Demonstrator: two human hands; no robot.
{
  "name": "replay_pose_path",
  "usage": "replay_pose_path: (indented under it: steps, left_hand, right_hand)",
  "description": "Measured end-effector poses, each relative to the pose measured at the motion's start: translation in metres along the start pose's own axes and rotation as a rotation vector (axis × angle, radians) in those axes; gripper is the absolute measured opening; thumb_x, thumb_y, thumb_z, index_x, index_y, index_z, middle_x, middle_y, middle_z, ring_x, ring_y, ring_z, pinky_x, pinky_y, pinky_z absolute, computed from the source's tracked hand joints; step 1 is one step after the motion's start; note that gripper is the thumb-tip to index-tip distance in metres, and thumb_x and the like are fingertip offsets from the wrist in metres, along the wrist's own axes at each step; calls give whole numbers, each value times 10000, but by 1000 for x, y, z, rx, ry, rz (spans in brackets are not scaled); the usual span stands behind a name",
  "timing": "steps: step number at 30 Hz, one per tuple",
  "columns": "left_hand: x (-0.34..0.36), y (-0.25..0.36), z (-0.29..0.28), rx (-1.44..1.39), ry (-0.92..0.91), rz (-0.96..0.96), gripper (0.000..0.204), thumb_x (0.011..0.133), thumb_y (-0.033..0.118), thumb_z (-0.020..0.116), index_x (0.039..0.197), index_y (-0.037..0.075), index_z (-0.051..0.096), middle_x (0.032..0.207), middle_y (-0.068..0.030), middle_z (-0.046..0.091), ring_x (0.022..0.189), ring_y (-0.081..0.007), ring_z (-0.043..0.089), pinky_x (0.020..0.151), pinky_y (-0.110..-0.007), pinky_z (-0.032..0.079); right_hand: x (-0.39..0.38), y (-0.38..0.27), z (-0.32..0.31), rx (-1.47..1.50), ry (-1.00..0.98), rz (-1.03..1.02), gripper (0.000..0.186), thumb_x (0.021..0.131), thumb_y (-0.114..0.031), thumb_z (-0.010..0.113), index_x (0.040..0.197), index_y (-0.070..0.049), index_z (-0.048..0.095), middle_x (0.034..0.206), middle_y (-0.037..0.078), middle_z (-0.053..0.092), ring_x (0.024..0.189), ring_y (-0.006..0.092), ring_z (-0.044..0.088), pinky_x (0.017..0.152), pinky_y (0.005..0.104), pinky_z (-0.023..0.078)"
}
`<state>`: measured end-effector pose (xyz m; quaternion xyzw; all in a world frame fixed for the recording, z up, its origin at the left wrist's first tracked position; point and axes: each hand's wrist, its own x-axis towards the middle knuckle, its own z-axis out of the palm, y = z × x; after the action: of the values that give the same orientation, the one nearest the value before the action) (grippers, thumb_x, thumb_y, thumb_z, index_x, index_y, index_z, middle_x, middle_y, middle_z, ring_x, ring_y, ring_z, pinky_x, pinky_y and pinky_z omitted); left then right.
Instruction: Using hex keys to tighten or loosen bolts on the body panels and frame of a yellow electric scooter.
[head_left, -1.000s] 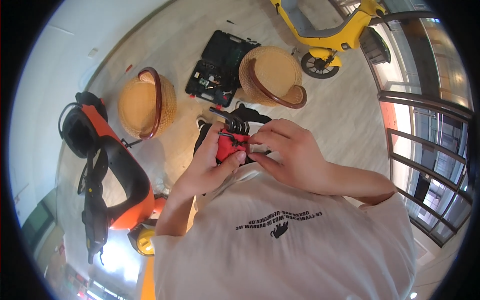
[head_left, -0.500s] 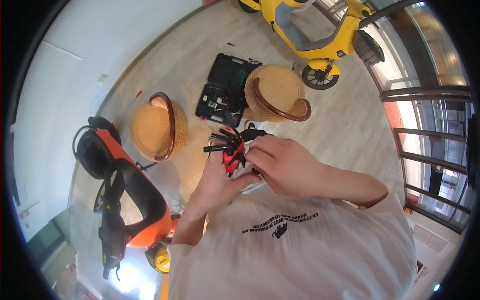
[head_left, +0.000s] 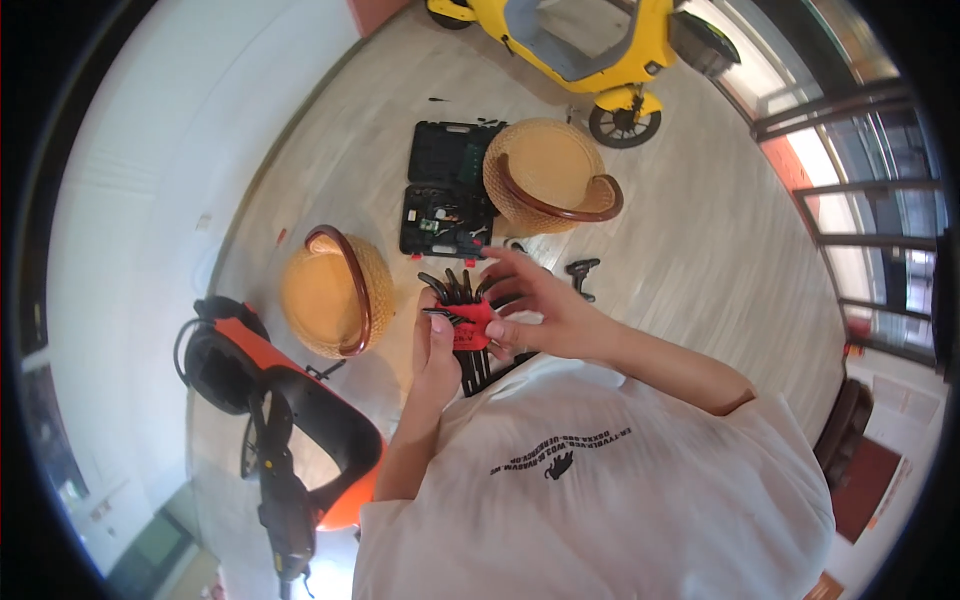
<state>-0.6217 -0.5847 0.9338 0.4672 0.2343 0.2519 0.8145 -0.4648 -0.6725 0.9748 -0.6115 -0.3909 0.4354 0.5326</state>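
Observation:
A hex key set point(head_left: 464, 322) is in front of my chest: several black L-shaped keys in a red holder, bent ends fanned at the top and long shafts pointing down toward my shirt. My left hand point(head_left: 436, 352) is closed on its left side, the thumb lying over the front near one key that sticks out sideways. At the opposite edge, my right hand point(head_left: 545, 308) touches the holder with its thumb. The right index and middle fingers are stretched and spread near the bent ends; its lower fingers are partly hidden.
Beyond my hands lies an open black tool case point(head_left: 445, 190) between two woven stools, one right point(head_left: 548, 170) and one left point(head_left: 325, 300). A dark drill-like tool point(head_left: 582, 278) rests on the floor. An orange-black scooter point(head_left: 330, 440) stands left, a yellow scooter point(head_left: 590, 70) far right.
The hex key set has turned, so its red holder now faces up with shafts toward me. My right fingers have opened out from a closed grip. The view has shifted, revealing the drill-like tool.

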Motion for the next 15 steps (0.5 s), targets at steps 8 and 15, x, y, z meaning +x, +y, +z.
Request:
replay_pose_path:
  steps: [8,15]
  left_hand:
    - [28,-20,32,406,79,52,488,1026,389,351,1206,-45,485,1082,-135,600,997,-208,596,876,-316,475]
    - [59,-35,93,475,71,-170,427,1036,278,357,1196,-78,531,1059,-127,624,954,-166,606,848,-281,470]
  right_hand:
    - [-19,32,-9,345,-87,148,590,870,-141,696,1339,-32,355,1173,89,566,1051,157,569,849,305,502]
    - [-46,46,-73,340,147,26,492,875,-106,667,1281,-11,407,1041,111,627,921,157,608,741,309,506]
